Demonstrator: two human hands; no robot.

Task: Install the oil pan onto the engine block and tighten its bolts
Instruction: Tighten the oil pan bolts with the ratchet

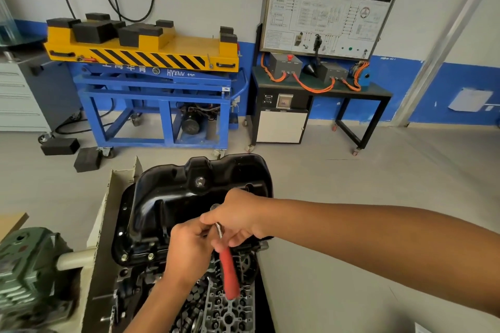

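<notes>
The right hand (239, 215) is curled round the steel neck of a ratchet (229, 272), whose red grip hangs down toward six o'clock. The left hand (189, 247), touching it at eight o'clock, has its fingers bent in and pinches the same neck; whether a socket sits between the fingertips I cannot tell. Both hands hover over the near right side of the pan (173, 197), which lies sump-up on the engine (230, 313) and spreads toward twelve o'clock. Two bolts (124, 257) show in its flange at nine o'clock of the left hand. The pan looks like pressed, painted steel: stiff and fairly light, with a glossy skin that would probably slip under oily fingers, and a thin flange that could likely bend or nip. If it needs shifting, the flange edges on opposite sides seem the safest hold, not the domed sump. The ratchet is best gripped on the red handle for leverage, with the other hand steadying the head. A cardboard (116, 189) wall stands at ten o'clock.
</notes>
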